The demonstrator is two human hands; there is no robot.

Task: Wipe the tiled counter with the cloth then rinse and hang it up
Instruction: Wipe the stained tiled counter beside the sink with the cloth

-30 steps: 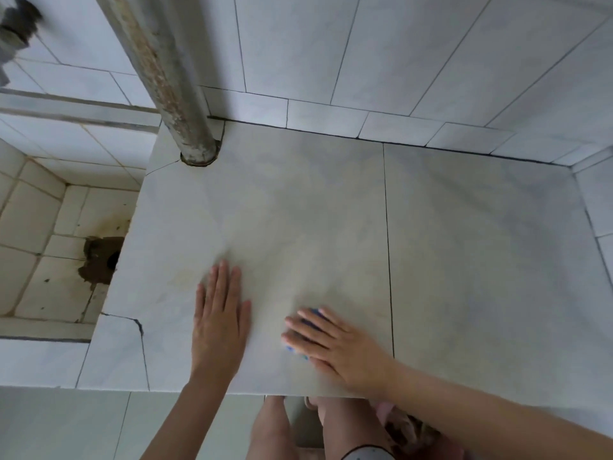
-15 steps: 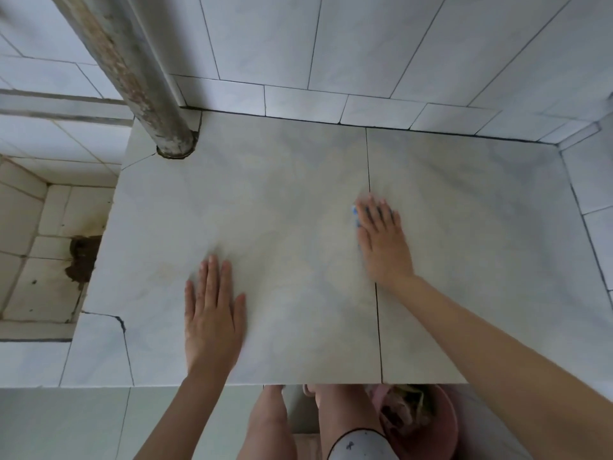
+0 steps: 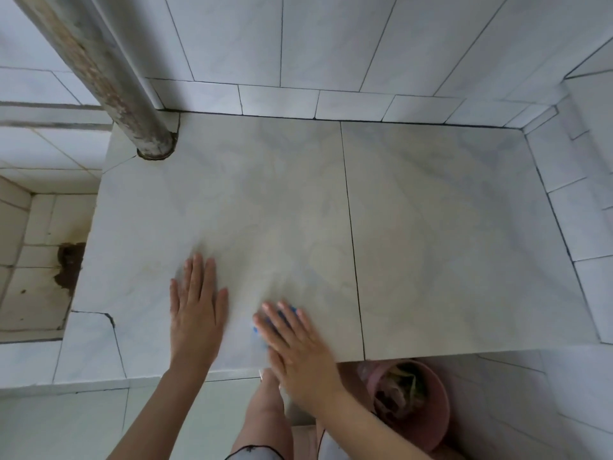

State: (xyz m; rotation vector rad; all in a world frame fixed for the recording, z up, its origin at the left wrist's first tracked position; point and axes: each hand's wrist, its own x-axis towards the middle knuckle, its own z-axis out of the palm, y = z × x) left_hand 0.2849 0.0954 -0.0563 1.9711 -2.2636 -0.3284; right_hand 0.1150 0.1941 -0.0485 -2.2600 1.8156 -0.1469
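The tiled counter is pale marble-look tile with a dark grout line down its middle. My left hand lies flat on it near the front edge, fingers together, holding nothing. My right hand presses flat on a small blue cloth just right of the left hand, close to the front edge. Only slivers of the cloth show between and beside my fingers; the rest is hidden under the palm.
A rusty vertical pipe meets the counter at its back left corner. A tiled basin with a dark stained drain lies to the left. Below the front edge stands a pink bucket with scraps in it. Tiled walls enclose the back and right.
My right hand has slid the cloth from the middle of the counter back toward the front edge, beside my left hand. The left hand has stayed in place.
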